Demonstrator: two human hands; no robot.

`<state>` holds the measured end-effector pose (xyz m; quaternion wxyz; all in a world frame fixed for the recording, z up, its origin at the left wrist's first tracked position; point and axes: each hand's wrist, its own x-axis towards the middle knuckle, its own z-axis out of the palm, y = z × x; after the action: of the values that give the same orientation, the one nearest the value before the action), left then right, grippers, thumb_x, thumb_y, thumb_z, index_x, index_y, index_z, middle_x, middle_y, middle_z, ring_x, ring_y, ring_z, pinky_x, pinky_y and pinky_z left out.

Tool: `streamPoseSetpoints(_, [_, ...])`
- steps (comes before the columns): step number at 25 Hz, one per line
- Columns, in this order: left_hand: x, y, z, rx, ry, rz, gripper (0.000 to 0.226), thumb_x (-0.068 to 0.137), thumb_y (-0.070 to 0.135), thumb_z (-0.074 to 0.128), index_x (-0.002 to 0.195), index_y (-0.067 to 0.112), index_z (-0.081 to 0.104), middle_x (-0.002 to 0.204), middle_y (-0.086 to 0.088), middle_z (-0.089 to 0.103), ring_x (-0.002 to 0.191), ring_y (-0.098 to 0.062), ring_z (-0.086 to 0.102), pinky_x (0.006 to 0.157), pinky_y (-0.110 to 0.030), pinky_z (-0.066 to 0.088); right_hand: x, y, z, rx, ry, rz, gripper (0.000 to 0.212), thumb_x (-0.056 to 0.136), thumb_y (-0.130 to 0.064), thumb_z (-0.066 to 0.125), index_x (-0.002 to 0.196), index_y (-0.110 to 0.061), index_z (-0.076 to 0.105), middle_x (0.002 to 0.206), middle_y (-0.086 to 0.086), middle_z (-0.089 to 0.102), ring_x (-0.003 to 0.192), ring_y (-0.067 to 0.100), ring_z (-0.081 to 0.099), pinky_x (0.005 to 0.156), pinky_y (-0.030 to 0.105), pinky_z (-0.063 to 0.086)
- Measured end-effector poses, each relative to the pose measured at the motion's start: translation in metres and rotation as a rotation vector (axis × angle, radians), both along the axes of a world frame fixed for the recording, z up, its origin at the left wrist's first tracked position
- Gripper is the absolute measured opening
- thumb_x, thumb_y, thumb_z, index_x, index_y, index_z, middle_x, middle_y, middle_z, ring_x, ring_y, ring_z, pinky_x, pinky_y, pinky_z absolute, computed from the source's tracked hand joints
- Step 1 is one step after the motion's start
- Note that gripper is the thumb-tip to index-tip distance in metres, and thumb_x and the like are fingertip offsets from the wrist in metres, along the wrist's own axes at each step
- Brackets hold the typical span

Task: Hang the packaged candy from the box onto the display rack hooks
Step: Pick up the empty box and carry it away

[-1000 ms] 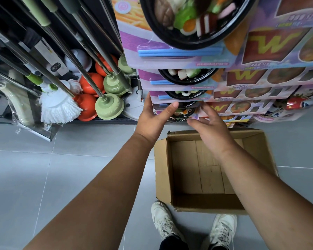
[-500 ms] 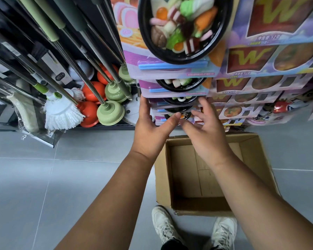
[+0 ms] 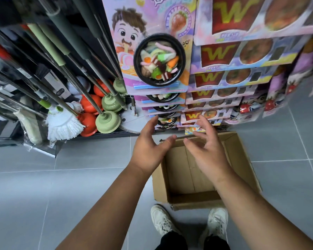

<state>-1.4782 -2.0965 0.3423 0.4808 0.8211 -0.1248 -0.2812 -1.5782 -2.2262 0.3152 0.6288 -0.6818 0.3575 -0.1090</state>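
Note:
A brown cardboard box (image 3: 190, 197) stands open on the floor by my feet, and I see no packs inside it. Candy packs with black bowls (image 3: 159, 60) hang in a column on the display rack, one below the other. Beside them hang packs printed with a yellow W (image 3: 229, 15). My left hand (image 3: 148, 148) and my right hand (image 3: 206, 150) hover above the box's far edge, just below the lowest hanging packs. Both hands are empty, with their fingers spread.
Green and orange plungers (image 3: 107, 121) and a white mop head (image 3: 65, 125) stand on a low shelf at the left, their long handles leaning up toward me. Grey floor tiles (image 3: 43, 186) surround the box. My white shoes (image 3: 163, 221) are just behind the box.
Both hands have drawn back and down from the lowest hanging bowl pack, with fingers spread apart. The view has tilted up, showing more of the rack.

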Motion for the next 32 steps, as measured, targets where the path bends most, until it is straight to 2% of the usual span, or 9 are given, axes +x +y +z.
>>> streamPoseSetpoints(3, [-0.011,-0.002,0.021,0.055,-0.111,-0.125,0.073,0.087,0.028,0.076,0.150,0.030,0.039,0.144,0.013,0.049,0.129,0.002,0.043,0.100,-0.006,0.032,-0.026,-0.002,0.019,0.018,0.035,-0.045,0.074,0.088,-0.018,0.072,0.143,-0.048,0.032,0.146,-0.012,0.041,0.126,0.005,0.048,0.094,0.025,0.047])
streamPoseSetpoints(8, [-0.032,-0.020,0.038,0.150,-0.184,-0.348,0.074,0.087,0.030,0.076,0.151,0.029,0.038,0.152,0.005,0.045,0.137,-0.008,0.041,0.109,-0.016,0.031,-0.077,-0.007,0.030,0.012,0.131,-0.139,0.077,0.086,-0.023,0.073,0.140,-0.056,0.029,0.143,-0.011,0.043,0.120,0.007,0.050,0.098,0.031,0.045])
streamPoseSetpoints(12, [-0.053,-0.053,0.027,0.216,-0.133,-0.487,0.072,0.087,0.032,0.075,0.150,0.029,0.040,0.152,0.006,0.045,0.139,-0.009,0.040,0.113,-0.021,0.032,-0.121,-0.012,0.012,0.057,0.208,-0.233,0.077,0.083,-0.021,0.077,0.135,-0.055,0.030,0.132,-0.008,0.049,0.100,0.009,0.058,0.083,0.024,0.049])
streamPoseSetpoints(15, [-0.062,-0.081,0.001,0.272,-0.138,-0.574,0.071,0.088,0.034,0.074,0.150,0.028,0.040,0.152,0.003,0.046,0.140,-0.012,0.042,0.114,-0.028,0.035,-0.144,-0.019,-0.016,0.122,0.233,-0.328,0.076,0.081,-0.021,0.078,0.138,-0.050,0.035,0.128,-0.005,0.052,0.097,0.014,0.060,0.076,0.018,0.045])
streamPoseSetpoints(17, [-0.068,-0.101,-0.022,0.328,-0.123,-0.596,0.072,0.088,0.035,0.073,0.150,0.029,0.038,0.152,0.001,0.045,0.140,-0.014,0.042,0.114,-0.029,0.037,-0.159,-0.022,-0.039,0.236,0.259,-0.393,0.073,0.083,-0.021,0.076,0.138,-0.049,0.038,0.133,-0.003,0.048,0.104,0.014,0.058,0.079,0.023,0.046])
streamPoseSetpoints(21, [-0.065,-0.145,-0.090,0.462,-0.097,-0.657,0.075,0.088,0.038,0.073,0.152,0.031,0.034,0.156,0.001,0.039,0.142,-0.018,0.039,0.115,-0.031,0.036,-0.178,-0.039,-0.096,0.274,0.352,-0.460,0.071,0.084,-0.027,0.076,0.140,-0.048,0.037,0.145,-0.001,0.037,0.126,0.022,0.049,0.100,0.044,0.047])
streamPoseSetpoints(26, [-0.051,-0.184,-0.197,0.640,-0.168,-0.846,0.081,0.087,0.038,0.073,0.155,0.023,0.030,0.157,-0.007,0.035,0.141,-0.025,0.039,0.111,-0.028,0.034,-0.192,-0.032,-0.186,0.319,0.525,-0.621,0.077,0.079,-0.029,0.081,0.142,-0.044,0.042,0.153,0.005,0.032,0.142,0.027,0.031,0.110,0.042,0.036])
streamPoseSetpoints(30, [-0.034,-0.204,-0.287,0.821,-0.367,-1.148,0.090,0.085,0.046,0.073,0.155,0.014,0.027,0.160,-0.013,0.024,0.145,-0.033,0.031,0.116,-0.037,0.032,-0.189,-0.014,-0.264,0.365,0.664,-0.550,0.088,0.079,-0.041,0.079,0.149,-0.046,0.028,0.156,0.002,0.026,0.142,0.030,0.032,0.109,0.045,0.037])
streamPoseSetpoints(32, [-0.023,-0.213,-0.319,0.886,-0.447,-1.234,0.093,0.086,0.049,0.071,0.156,0.012,0.022,0.162,-0.014,0.015,0.148,-0.034,0.022,0.119,-0.038,0.028,-0.184,-0.007,-0.301,0.377,0.716,-0.548,0.090,0.080,-0.041,0.078,0.152,-0.039,0.025,0.157,0.004,0.023,0.142,0.031,0.030,0.110,0.043,0.033])
